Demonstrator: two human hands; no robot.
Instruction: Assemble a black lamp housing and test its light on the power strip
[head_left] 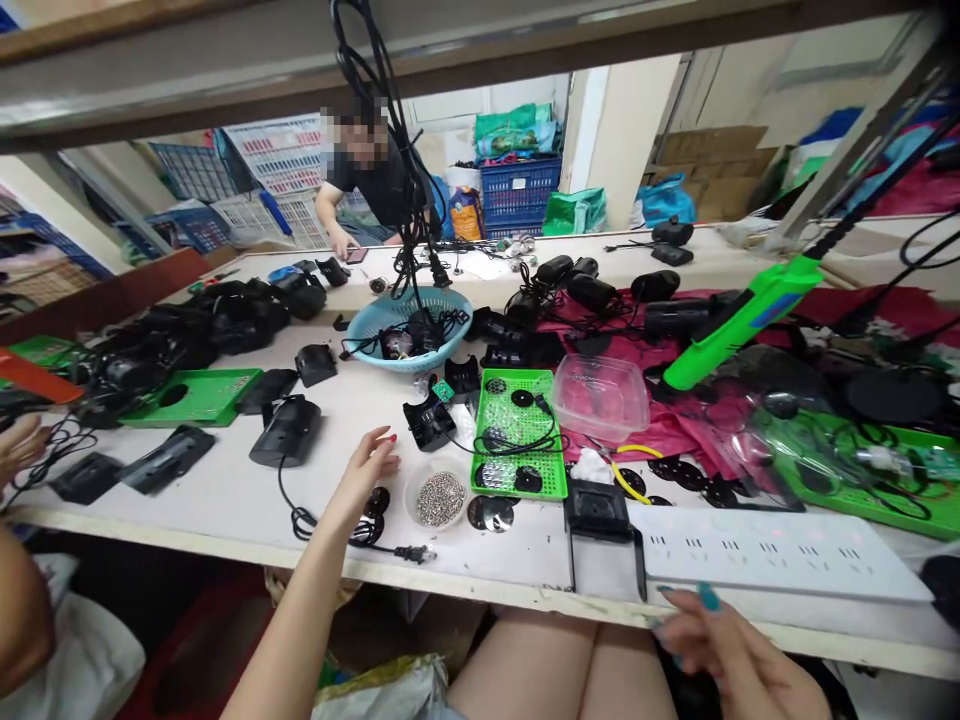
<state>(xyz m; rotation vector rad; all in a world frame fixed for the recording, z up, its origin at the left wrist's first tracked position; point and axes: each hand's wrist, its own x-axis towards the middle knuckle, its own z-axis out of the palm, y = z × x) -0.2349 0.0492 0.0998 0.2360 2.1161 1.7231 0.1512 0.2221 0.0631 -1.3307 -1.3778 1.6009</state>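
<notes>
My left hand [365, 468] reaches over the white table [225, 500], open, fingers apart, holding nothing. It hovers just left of a small clear bowl of screws [441, 497] and above a black cord with a plug [360, 530]. A black plastic housing [429, 420] lies just beyond it. My right hand [712, 640] is blurred below the table's front edge, fingers spread and empty, close to a white power strip [772, 550] and a black bracket [604, 520].
A green tray [517, 470] with black discs, a clear plastic box [600, 395], a hanging green power screwdriver [739, 320] and a blue basket [409, 325] crowd the middle. Another person's hand [16, 445] is at the left edge. A person sits across the table.
</notes>
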